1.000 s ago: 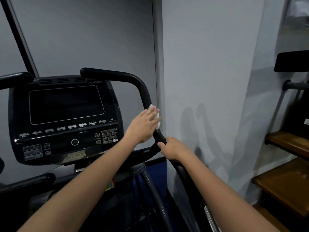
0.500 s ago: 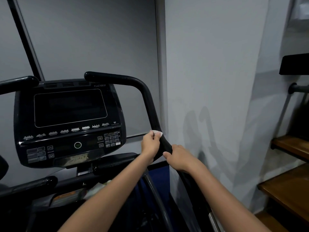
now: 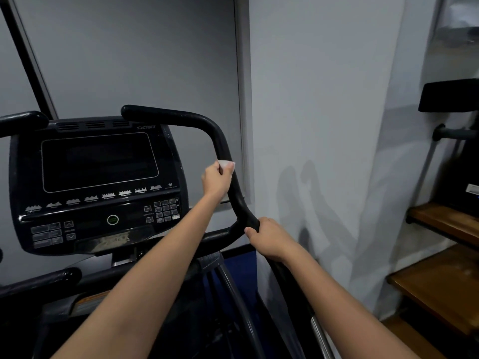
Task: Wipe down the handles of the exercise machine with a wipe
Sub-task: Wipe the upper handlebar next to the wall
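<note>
The exercise machine's black right handle (image 3: 181, 117) curves from above the console down to the lower right. My left hand (image 3: 216, 181) is wrapped around the handle's sloping part, pressing a white wipe (image 3: 228, 165) against it; only the wipe's top edge shows. Lower on the same bar, at its bend, my right hand (image 3: 269, 238) grips the handle bare. A second black handle (image 3: 20, 123) ends at the far left.
The black console (image 3: 98, 187) with a dark screen and buttons sits left of the handle. A grey wall and pillar (image 3: 311, 99) stand close on the right. Wooden steps (image 3: 440, 278) and another machine part (image 3: 451, 97) are at the far right.
My left hand slid down the handle with the wipe, closing around the bar, and has now moved back up it. My right hand kept its grip at the bend.
</note>
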Tool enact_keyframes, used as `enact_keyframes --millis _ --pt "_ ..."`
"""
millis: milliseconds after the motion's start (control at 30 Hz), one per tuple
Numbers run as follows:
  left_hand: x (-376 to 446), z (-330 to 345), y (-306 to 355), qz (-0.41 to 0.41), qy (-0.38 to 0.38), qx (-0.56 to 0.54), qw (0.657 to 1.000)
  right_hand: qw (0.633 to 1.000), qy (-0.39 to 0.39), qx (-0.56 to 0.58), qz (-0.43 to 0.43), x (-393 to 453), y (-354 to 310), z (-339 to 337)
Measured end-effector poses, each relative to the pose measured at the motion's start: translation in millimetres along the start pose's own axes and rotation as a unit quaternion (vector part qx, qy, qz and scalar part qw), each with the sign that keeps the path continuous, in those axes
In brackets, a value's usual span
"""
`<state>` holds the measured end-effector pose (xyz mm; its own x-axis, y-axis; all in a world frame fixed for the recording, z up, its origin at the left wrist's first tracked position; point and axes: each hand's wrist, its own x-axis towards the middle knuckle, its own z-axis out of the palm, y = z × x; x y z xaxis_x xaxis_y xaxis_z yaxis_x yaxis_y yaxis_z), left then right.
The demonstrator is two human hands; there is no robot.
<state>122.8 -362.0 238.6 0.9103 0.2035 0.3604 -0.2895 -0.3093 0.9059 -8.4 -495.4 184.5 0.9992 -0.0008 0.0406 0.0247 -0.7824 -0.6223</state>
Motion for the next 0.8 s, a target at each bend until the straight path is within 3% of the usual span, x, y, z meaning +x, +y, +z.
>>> enact_keyframes --millis 167,333,567,800 --pt "-55.1 7.7 -39.0 -0.046 -0.071 0.057 0.995 0.999 0.030 0.023 0.029 -9.4 -4.2 -0.6" --pt "-80.0 2.7 -44.4 -0.073 -0.086 0.048 0.992 0.995 0.087 -0.033 0.045 -37.1 -4.4 2.5" --pt "-86.9 4.7 -30.6 -0.106 -0.077 0.048 0.990 0.990 0.134 -0.040 0.020 -59.0 -0.3 4.2" --pt "-51.6 16.6 -31.6 -0.177 -0.043 0.045 0.982 0.992 0.121 -0.004 0.021 -67.4 -5.8 -2.5"
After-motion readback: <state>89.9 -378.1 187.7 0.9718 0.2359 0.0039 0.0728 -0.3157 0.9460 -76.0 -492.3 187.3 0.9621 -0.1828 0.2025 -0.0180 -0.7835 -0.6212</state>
